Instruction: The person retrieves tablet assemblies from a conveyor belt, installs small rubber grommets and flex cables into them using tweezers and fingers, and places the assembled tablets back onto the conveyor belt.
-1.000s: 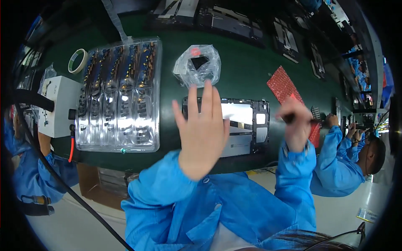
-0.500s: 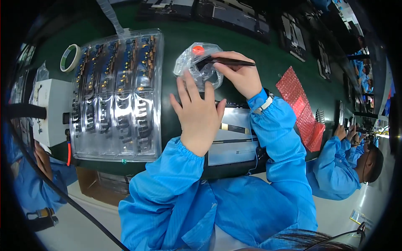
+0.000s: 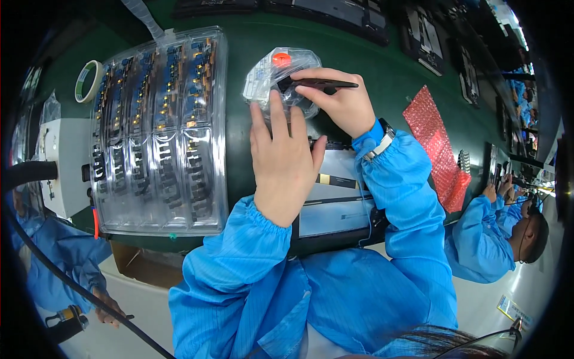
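Note:
My right hand (image 3: pixel 348 109) pinches a pair of black tweezers (image 3: pixel 339 83) near their middle. Their tips reach into a clear plastic bag (image 3: pixel 260 78) with a round orange sticker (image 3: pixel 281 60) and a white label. What the tips touch inside the bag is hidden. My left hand (image 3: pixel 283 166) lies open, fingers outstretched, with its fingertips on the bag's near edge. Behind that hand's thumb and below my right hand is a flat electronic device (image 3: pixel 335 216) with grey panels, partly covered by my left hand.
At the left stands a clear plastic tray (image 3: pixel 219 179) of small circuit parts, beside a tape roll (image 3: pixel 81 90) and a white box (image 3: pixel 70 167). Red bubble wrap (image 3: pixel 436 143) lies right. Device panels (image 3: pixel 335 18) line the far side. Co-workers (image 3: pixel 484 239) sit on both sides.
The view has shifted slightly, and the tray sits further left. My left fingers are closer together on the bag. At lower left, a co-worker's hand has moved down.

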A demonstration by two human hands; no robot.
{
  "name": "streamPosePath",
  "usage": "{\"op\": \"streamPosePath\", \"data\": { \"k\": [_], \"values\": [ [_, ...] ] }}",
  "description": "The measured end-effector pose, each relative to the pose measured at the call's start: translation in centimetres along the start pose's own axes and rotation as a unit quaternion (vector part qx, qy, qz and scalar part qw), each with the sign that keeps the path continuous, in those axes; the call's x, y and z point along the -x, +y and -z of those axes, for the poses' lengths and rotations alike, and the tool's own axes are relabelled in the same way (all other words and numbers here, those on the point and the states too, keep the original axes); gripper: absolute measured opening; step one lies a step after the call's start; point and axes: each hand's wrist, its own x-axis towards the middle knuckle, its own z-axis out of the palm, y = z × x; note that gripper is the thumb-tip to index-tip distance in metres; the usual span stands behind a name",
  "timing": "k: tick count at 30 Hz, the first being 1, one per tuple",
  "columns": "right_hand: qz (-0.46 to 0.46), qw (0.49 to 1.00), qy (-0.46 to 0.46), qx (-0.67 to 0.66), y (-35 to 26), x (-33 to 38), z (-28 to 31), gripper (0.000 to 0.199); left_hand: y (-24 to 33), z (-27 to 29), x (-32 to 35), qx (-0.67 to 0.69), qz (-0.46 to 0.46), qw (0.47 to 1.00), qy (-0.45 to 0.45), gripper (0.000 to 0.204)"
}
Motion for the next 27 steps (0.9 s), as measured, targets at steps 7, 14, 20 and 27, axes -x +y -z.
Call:
{"op": "streamPosePath", "data": {
  "k": [7, 14, 20, 27],
  "values": [
    [-0.006, 0.999, 0.019, -0.042, 0.3, 0.2, 0.4, 0.017, 0.1, -0.1, 0.0, -0.013, -0.013, 1.000, 0.018, 0.049],
    [0.039, 0.992, 0.081, -0.085, -5.3, 4.2, 2.8, 0.022, 1.7, 5.2, 0.0, 0.629, 0.140, 0.764, 0.041, 0.053],
    [0.508, 0.810, -0.026, 0.293, -10.1, 10.0, 3.1, 0.022, 2.3, 8.1, 2.1, 0.939, 0.197, 0.275, -0.056, 0.058],
    [0.550, 0.781, -0.057, 0.292, -10.2, 11.5, 3.0, 0.026, 1.9, 7.3, 3.6, 0.979, 0.126, 0.146, -0.067, 0.055]
  ]
}}
